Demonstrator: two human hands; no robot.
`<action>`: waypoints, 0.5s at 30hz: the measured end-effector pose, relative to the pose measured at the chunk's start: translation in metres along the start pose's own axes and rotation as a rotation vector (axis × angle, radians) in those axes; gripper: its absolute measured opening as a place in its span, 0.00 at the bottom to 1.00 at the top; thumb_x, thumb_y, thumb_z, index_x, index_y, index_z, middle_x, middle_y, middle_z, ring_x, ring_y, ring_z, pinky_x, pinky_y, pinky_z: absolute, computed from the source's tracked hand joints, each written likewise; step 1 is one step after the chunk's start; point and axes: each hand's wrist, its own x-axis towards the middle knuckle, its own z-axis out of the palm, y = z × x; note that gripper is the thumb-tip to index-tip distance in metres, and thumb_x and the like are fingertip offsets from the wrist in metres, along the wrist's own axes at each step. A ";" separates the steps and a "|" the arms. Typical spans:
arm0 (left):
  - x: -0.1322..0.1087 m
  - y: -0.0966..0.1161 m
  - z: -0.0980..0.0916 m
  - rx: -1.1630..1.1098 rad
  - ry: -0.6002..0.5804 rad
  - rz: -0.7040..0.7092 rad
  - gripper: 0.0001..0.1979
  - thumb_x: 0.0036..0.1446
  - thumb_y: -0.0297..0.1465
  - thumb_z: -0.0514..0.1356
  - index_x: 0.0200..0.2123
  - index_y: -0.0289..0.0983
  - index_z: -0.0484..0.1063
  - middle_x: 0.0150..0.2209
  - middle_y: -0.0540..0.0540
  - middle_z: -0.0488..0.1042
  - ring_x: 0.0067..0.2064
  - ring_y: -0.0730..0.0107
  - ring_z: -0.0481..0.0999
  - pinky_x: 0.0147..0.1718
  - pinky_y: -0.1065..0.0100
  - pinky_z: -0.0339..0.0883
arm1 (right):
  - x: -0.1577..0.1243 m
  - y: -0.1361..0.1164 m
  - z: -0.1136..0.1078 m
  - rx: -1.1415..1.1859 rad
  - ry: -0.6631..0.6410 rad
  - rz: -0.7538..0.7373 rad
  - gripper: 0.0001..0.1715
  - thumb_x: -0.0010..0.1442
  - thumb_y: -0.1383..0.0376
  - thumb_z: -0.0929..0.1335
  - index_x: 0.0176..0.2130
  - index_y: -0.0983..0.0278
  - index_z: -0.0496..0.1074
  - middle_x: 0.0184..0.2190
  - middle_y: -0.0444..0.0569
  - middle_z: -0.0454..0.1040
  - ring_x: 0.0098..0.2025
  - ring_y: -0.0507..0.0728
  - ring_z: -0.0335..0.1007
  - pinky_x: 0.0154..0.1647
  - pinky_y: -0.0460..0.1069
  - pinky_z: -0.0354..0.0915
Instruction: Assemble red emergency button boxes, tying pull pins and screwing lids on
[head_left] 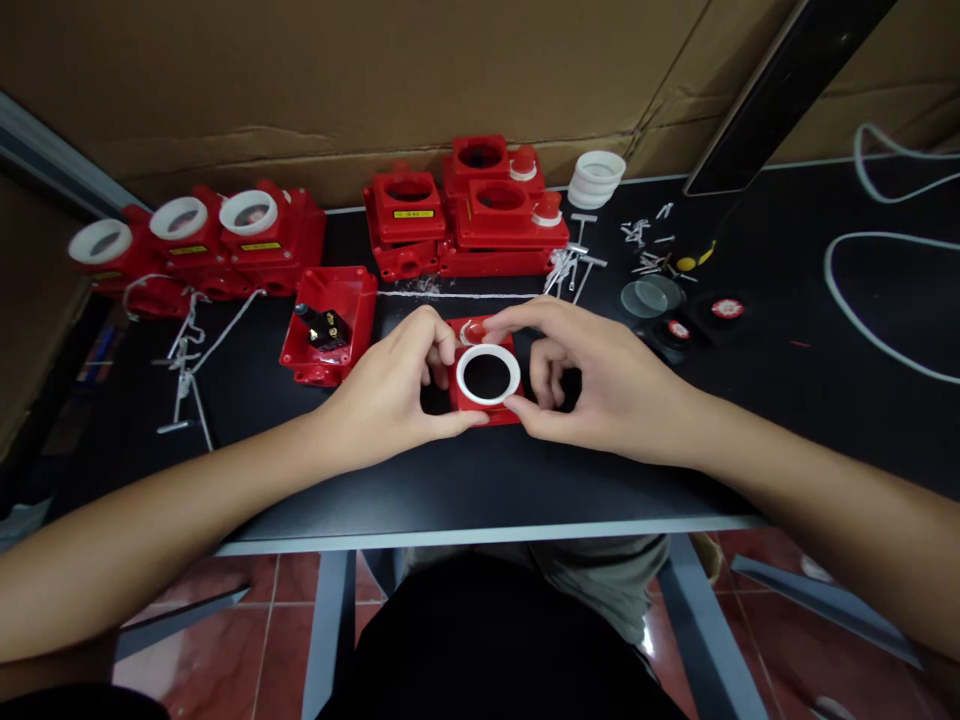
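In front of me on the dark table lies a red plastic housing cover (504,415) with a white ring (514,377) around its round opening. My left hand (401,375) grips its left side, with the thumb along the near edge and the fingers curled at the far left corner. From the right, my right hand (592,375) reaches over it, thumb at the ring's near right rim and index finger by the red knob (472,332) at the back. Just left of my left hand sits an open red box (365,310) with a black part (327,328) inside.
Red housings with white rings (259,250) stand at the back left, more red housings (480,225) at the back middle. A stack of white rings (597,180), T-handled tools (577,255), screws (637,232), clear discs (651,296) and black round parts (726,308) lie to the right. White string (465,295) crosses the table.
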 end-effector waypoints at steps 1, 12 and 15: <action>0.000 0.001 0.000 -0.002 0.001 0.003 0.30 0.57 0.39 0.83 0.43 0.44 0.63 0.44 0.51 0.74 0.38 0.67 0.75 0.37 0.65 0.72 | -0.001 0.001 0.001 -0.035 0.014 -0.032 0.30 0.65 0.66 0.77 0.63 0.57 0.73 0.48 0.48 0.82 0.27 0.51 0.73 0.32 0.52 0.75; -0.002 0.002 0.001 -0.055 -0.019 0.037 0.27 0.61 0.40 0.81 0.45 0.44 0.63 0.44 0.52 0.74 0.38 0.67 0.77 0.37 0.64 0.72 | -0.004 -0.001 0.001 -0.070 -0.028 -0.124 0.34 0.66 0.67 0.76 0.67 0.56 0.70 0.61 0.56 0.77 0.32 0.52 0.72 0.32 0.52 0.76; -0.002 0.001 0.001 -0.056 -0.029 0.044 0.28 0.61 0.39 0.81 0.44 0.44 0.63 0.44 0.52 0.74 0.38 0.67 0.77 0.37 0.64 0.72 | -0.003 0.001 0.000 -0.089 -0.039 -0.143 0.36 0.63 0.70 0.75 0.67 0.56 0.70 0.60 0.55 0.78 0.32 0.52 0.71 0.34 0.52 0.77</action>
